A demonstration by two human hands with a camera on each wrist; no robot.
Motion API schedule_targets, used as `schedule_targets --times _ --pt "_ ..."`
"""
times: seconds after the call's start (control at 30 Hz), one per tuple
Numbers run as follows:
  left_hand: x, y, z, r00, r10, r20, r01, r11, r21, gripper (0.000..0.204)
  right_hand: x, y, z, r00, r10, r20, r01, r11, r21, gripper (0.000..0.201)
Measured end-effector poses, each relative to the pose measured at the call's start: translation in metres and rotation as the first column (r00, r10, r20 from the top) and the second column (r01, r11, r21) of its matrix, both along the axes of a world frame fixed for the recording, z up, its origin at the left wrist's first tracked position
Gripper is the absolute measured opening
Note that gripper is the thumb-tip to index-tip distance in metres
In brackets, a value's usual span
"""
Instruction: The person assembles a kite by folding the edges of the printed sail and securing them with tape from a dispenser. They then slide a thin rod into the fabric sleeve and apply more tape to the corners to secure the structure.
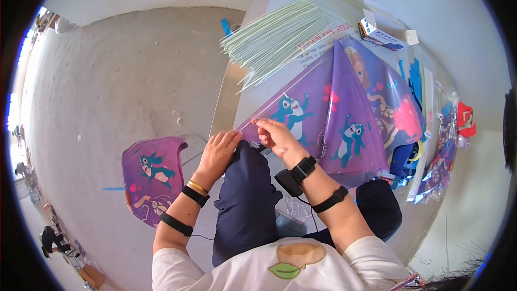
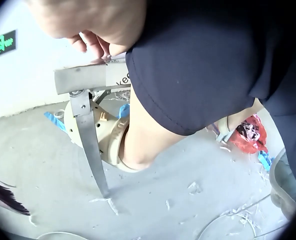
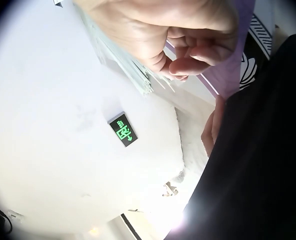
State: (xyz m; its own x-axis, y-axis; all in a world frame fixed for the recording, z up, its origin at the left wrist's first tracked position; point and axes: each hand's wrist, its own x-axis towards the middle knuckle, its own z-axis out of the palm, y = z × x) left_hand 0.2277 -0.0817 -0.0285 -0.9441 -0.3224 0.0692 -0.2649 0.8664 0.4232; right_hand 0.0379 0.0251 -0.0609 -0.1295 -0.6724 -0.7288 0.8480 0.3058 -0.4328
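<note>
A purple kite (image 1: 315,94) printed with blue cartoon animals lies over the table, its left corner reaching toward my lap. At that corner my left hand (image 1: 221,151) holds the edge, its fingertips close to my knee; in the left wrist view these fingers (image 2: 91,46) bend down at the table's edge. Just to the right, my right hand (image 1: 277,139) is curled, thumb and forefinger pinched together at the kite's pale edge. From the right wrist view, the right fingertips (image 3: 180,70) meet beside the purple sheet. My palm hides part of the pinch.
A bundle of thin pale rods (image 1: 280,37) lies at the table's far side. Beyond the kite stands an open white box (image 1: 385,32). Blue strips (image 1: 414,83) and a tape roll (image 1: 414,151) sit to the right. Another purple printed piece (image 1: 153,178) hangs low at the left.
</note>
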Motion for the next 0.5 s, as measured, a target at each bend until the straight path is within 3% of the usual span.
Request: schedule_targets --times 0.13,0.23,0.3,0.33,0.4,0.47,0.5 --pt "-0.001 -0.002 -0.003 1.000 0.016 -0.024 -0.015 0.999 0.040 0.049 -0.001 0.001 0.003 1.000 0.005 0.007 -0.005 1.000 0.004 0.018" --pt "-0.004 -0.007 0.001 0.994 0.111 -0.015 -0.109 0.990 0.094 0.049 -0.002 0.002 0.006 1.000 0.016 -0.013 -0.016 1.000 -0.001 0.017" --pt "-0.009 -0.018 0.005 0.965 0.247 -0.083 -0.218 0.941 0.258 0.034 -0.001 0.002 0.005 1.000 0.023 -0.021 -0.022 1.000 0.008 0.020" --pt "-0.013 -0.025 0.008 0.967 0.242 -0.084 -0.214 0.944 0.250 0.034 -0.002 0.002 0.004 1.000 0.018 -0.020 -0.018 1.000 -0.001 0.020" --pt "-0.023 -0.039 0.016 0.932 0.359 0.043 -0.314 0.742 0.593 0.024 -0.004 0.003 0.003 0.999 0.041 0.003 -0.041 0.999 -0.034 0.022" --pt "-0.039 -0.055 0.025 0.953 0.303 0.014 -0.247 0.748 0.616 0.023 -0.006 0.004 0.002 0.998 0.021 0.058 -0.019 0.999 -0.037 0.022" --pt "-0.050 -0.057 0.036 0.959 0.256 0.123 -0.278 0.758 0.590 0.025 -0.007 0.004 0.002 0.994 0.008 0.109 -0.005 1.000 -0.029 0.022"
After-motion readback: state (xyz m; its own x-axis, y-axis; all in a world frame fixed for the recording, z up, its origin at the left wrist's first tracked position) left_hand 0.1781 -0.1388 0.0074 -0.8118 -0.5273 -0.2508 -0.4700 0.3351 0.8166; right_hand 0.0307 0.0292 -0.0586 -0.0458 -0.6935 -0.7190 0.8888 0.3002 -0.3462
